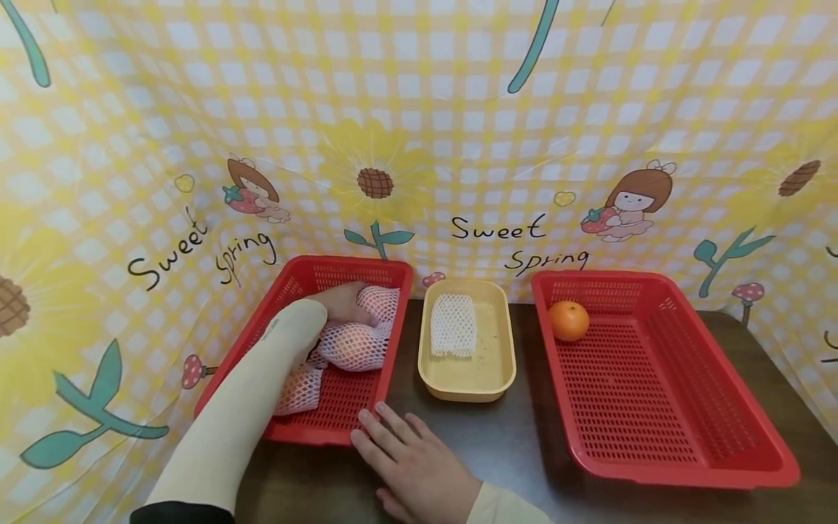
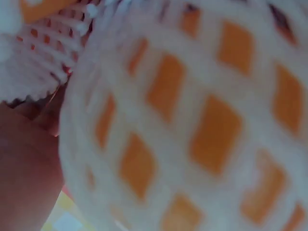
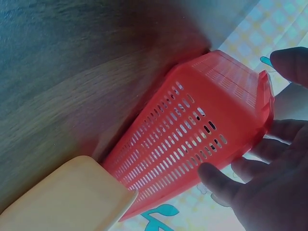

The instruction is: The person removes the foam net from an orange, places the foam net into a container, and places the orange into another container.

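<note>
My left hand (image 1: 347,304) reaches into the left red basket (image 1: 353,435), among several fruits in white foam netting. Its fingers are hidden by the fruit, so I cannot tell their grip. One netted fruit (image 1: 378,300) sits right at that hand, and another netted fruit (image 1: 353,346) lies nearer. The left wrist view is filled by an orange-coloured netted fruit (image 2: 216,134), with part of the left hand (image 2: 29,163) beside it. My right hand (image 1: 419,462) lies with spread, fairly straight fingers at the basket's near right corner, fingertips at the rim (image 3: 240,156).
Between the baskets stands a cream tray (image 1: 494,364) with an empty foam net sleeve (image 1: 453,326) in it. The right red basket (image 1: 655,477) holds one bare orange (image 1: 568,321) in its far left corner. A checked cloth (image 1: 458,145) hangs behind the dark table (image 1: 524,444).
</note>
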### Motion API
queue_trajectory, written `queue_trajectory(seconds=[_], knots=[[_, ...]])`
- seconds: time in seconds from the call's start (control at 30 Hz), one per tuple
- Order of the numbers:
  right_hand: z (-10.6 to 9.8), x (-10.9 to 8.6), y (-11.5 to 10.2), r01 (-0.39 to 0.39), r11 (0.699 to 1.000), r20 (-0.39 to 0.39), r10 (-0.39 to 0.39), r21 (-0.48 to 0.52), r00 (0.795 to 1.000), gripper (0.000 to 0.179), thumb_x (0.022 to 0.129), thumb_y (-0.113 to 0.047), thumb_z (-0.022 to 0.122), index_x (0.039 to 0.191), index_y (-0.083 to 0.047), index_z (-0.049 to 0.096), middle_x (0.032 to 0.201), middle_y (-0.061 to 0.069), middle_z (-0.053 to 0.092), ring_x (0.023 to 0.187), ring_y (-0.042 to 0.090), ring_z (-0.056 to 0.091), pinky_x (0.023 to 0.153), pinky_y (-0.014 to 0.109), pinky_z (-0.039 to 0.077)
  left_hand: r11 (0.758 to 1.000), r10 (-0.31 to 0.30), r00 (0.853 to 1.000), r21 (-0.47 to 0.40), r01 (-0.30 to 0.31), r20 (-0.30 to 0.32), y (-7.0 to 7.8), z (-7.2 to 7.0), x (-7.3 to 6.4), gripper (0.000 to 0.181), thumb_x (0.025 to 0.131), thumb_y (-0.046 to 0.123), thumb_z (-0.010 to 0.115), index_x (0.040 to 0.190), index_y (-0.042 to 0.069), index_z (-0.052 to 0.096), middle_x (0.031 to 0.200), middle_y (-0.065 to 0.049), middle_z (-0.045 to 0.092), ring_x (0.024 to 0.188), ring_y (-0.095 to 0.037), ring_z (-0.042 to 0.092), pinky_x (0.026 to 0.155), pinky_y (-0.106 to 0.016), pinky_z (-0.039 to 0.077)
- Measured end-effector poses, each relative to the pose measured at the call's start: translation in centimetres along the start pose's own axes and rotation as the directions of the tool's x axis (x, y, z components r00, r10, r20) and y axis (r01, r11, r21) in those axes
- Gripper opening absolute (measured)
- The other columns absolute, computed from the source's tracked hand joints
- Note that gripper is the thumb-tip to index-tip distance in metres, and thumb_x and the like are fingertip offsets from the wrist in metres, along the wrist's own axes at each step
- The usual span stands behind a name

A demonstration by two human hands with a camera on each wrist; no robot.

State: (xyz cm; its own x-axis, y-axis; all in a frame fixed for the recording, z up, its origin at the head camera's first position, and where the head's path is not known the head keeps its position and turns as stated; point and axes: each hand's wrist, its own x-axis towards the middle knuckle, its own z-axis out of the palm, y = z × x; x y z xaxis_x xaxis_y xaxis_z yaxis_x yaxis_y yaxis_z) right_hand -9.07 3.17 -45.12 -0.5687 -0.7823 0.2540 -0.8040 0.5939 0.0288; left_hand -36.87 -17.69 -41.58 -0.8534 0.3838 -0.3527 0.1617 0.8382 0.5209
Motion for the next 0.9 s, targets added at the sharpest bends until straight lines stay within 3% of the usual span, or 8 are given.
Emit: queue_trajectory(seconds=[0.1, 0.27, 0.33, 0.47, 0.67, 0.9], knots=[[0.1, 0.1, -0.2, 0.000, 1.000, -0.006, 0.000, -0.003, 1.000, 0.083, 0.092, -0.047, 0.069, 0.158, -0.013, 0.033, 0.163, 0.011, 0.026, 0.150, 0.031, 0.021, 0.106, 0.046, 0.041, 1.000, -0.010, 1.000, 0.024, 0.010, 0.004, -0.6, 0.2, 0.5, 0.091, 0.066, 0.051, 0.089, 0.140, 0.021, 0.045, 0.124, -0.005, 0.060, 0.111, -0.028, 0.057, 0.099, -0.054, 0.044], [0.2, 0.1, -0.4, 0.000, 1.000, -0.018, -0.001, -0.012, 1.000, 0.082, 0.092, -0.047, 0.069, 0.157, -0.013, 0.034, 0.162, 0.011, 0.028, 0.149, 0.031, 0.022, 0.104, 0.045, 0.042, 0.996, -0.082, 0.997, 0.039, 0.082, 0.009, -1.6, 0.4, 1.2, 0.099, 0.060, 0.056, 0.089, 0.139, 0.019, 0.041, 0.124, -0.006, 0.058, 0.109, -0.028, 0.057, 0.095, -0.052, 0.047], [0.3, 0.1, -0.4, 0.001, 1.000, -0.019, -0.001, -0.008, 1.000, 0.082, 0.092, -0.047, 0.069, 0.157, -0.013, 0.034, 0.162, 0.012, 0.029, 0.150, 0.031, 0.022, 0.104, 0.044, 0.043, 0.991, -0.133, 0.991, -0.002, 0.133, 0.022, -1.7, 0.4, 1.2, 0.104, 0.057, 0.057, 0.090, 0.139, 0.020, 0.038, 0.125, -0.006, 0.056, 0.109, -0.029, 0.057, 0.094, -0.052, 0.047], [0.2, 0.1, -0.5, 0.001, 1.000, -0.020, -0.001, -0.008, 1.000, 0.082, 0.092, -0.047, 0.069, 0.158, -0.012, 0.034, 0.163, 0.012, 0.027, 0.150, 0.031, 0.022, 0.104, 0.044, 0.043, 0.984, -0.139, 0.990, -0.105, 0.142, 0.036, -1.9, 0.0, 0.9, 0.112, 0.058, 0.052, 0.092, 0.146, 0.022, 0.029, 0.134, -0.008, 0.047, 0.116, -0.033, 0.051, 0.098, -0.057, 0.043], [0.2, 0.0, -0.3, -0.010, 1.000, -0.018, 0.010, 0.004, 1.000, 0.083, 0.091, -0.046, 0.070, 0.158, -0.012, 0.033, 0.163, 0.012, 0.027, 0.149, 0.031, 0.022, 0.104, 0.044, 0.043, 0.994, -0.006, 1.000, -0.111, 0.006, -0.002, -2.1, -0.7, 0.9, 0.105, 0.074, 0.050, 0.083, 0.153, 0.021, 0.020, 0.143, -0.012, 0.039, 0.125, -0.034, 0.043, 0.107, -0.059, 0.032], [0.3, 0.0, -0.2, -0.012, 1.000, -0.007, 0.012, 0.025, 1.000, 0.084, 0.092, -0.045, 0.070, 0.159, -0.012, 0.031, 0.164, 0.011, 0.023, 0.150, 0.031, 0.019, 0.104, 0.045, 0.042, 0.986, 0.115, 0.992, -0.117, -0.121, -0.058, -2.4, -1.4, 1.0, 0.090, 0.085, 0.043, 0.078, 0.151, 0.019, 0.022, 0.142, -0.015, 0.040, 0.126, -0.035, 0.043, 0.108, -0.060, 0.031]])
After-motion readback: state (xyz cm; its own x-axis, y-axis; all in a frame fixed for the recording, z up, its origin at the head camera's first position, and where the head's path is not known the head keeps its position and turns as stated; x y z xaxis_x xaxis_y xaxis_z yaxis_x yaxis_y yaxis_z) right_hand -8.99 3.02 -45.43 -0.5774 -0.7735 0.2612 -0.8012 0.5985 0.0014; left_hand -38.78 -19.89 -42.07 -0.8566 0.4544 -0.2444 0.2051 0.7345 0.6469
